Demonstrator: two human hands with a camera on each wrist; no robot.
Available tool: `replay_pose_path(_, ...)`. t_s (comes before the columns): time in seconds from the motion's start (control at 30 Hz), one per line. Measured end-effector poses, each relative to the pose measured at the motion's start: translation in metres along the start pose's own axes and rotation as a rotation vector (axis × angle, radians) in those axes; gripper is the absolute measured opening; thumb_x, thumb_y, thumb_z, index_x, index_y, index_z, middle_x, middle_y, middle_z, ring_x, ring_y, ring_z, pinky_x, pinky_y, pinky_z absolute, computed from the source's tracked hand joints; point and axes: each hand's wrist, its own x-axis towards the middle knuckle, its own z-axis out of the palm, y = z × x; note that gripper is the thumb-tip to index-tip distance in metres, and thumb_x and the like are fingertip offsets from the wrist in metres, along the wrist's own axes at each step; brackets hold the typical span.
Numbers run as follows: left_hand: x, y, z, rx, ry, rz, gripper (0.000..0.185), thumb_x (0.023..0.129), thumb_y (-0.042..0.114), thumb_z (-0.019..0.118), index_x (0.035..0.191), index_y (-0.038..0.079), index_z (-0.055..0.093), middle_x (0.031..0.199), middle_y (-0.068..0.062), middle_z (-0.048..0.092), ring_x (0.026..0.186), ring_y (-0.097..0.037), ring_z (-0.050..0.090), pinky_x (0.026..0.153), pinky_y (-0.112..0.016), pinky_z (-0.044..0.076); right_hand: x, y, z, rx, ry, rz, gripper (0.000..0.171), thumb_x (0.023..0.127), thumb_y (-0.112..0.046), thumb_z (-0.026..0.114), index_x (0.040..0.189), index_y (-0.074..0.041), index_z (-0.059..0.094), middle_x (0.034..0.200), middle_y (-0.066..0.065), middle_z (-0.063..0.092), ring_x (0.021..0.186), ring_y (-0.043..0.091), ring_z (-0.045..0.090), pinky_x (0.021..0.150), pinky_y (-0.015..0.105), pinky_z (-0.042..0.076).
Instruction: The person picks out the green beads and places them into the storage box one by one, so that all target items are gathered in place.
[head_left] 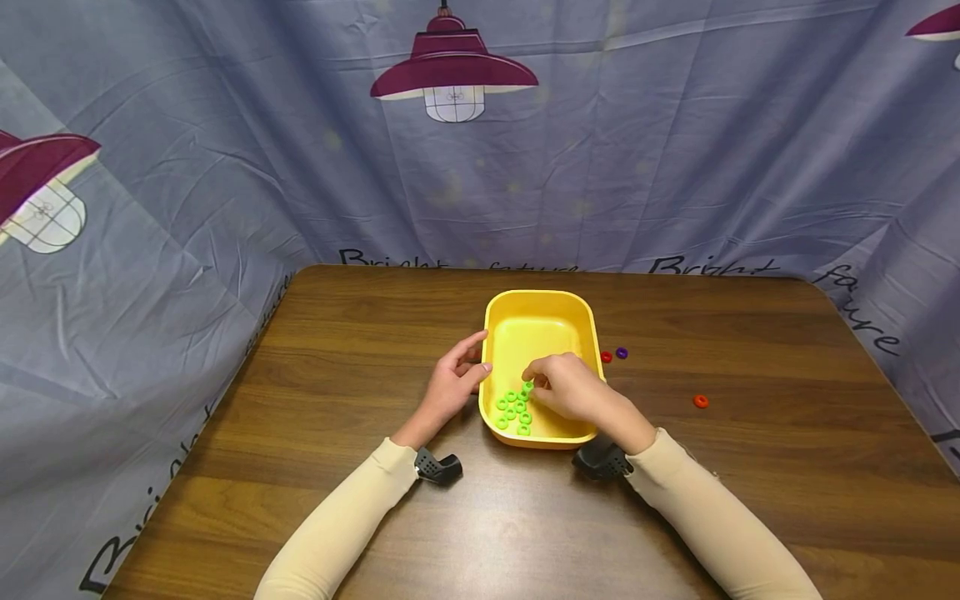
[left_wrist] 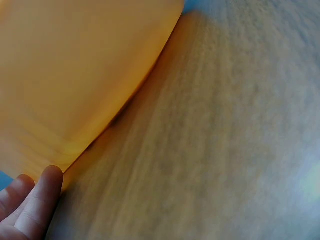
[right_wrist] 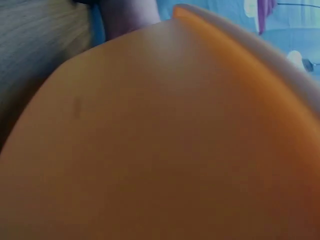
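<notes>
A yellow plastic tub stands on the table, with several small green rings gathered in its near left part. My left hand holds the tub's left wall, thumb over the rim and fingers along the outside. In the left wrist view, those fingertips rest against the tub's outer wall. Reaching over the right rim, my right hand is inside the tub with curled fingers and pinches a green ring above the others. The tub's outer wall hides the right fingers in the right wrist view.
Right of the tub, a red ring and a purple ring lie close together on the wooden table. An orange-red ring lies farther right. A printed curtain hangs behind the table and along its sides.
</notes>
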Motion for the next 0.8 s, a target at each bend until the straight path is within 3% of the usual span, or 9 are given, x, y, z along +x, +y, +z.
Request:
replay_pose_path(0.27, -0.0001, 0.001, 0.0009, -0.014, 0.001, 0.008, 0.056, 0.094, 0.0, 0.062, 0.149, 0.007, 0.051, 0.126, -0.031, 0.062, 0.092, -0.021, 0.067, 0.07, -0.027, 0.064, -0.0012, -0.0013, 0.0033, -0.024, -0.057, 0.039, 0.013, 0.084, -0.006, 0.075, 0.096, -0.002, 0.077, 0.07, 0.0, 0.062, 0.065, 0.013, 0.05, 0.062, 0.024, 0.043)
replay_pose_path(0.57, 0.0001, 0.0, 0.0005, -0.028, -0.001, 0.013, 0.056, 0.094, -0.001, 0.061, 0.149, 0.006, 0.05, 0.126, -0.032, 0.062, 0.091, -0.02, 0.068, 0.07, -0.028, 0.064, -0.0012, 0.0006, 0.0058, -0.051, -0.062, 0.026, 0.004, 0.082, -0.003, 0.075, 0.085, -0.004, 0.075, 0.068, -0.001, 0.06, 0.063, 0.012, 0.048, 0.061, 0.023, 0.042)
replay_pose_path(0.8, 0.0004, -0.001, -0.0004, -0.021, 0.002, 0.007, 0.055, 0.095, 0.0, 0.062, 0.149, 0.007, 0.051, 0.125, -0.031, 0.063, 0.09, -0.019, 0.067, 0.069, -0.026, 0.063, -0.0015, -0.0006, 0.0083, -0.054, -0.072, 0.018, 0.016, 0.081, -0.001, 0.074, 0.071, -0.01, 0.065, 0.061, -0.006, 0.046, 0.059, 0.01, 0.04, 0.057, 0.02, 0.031)
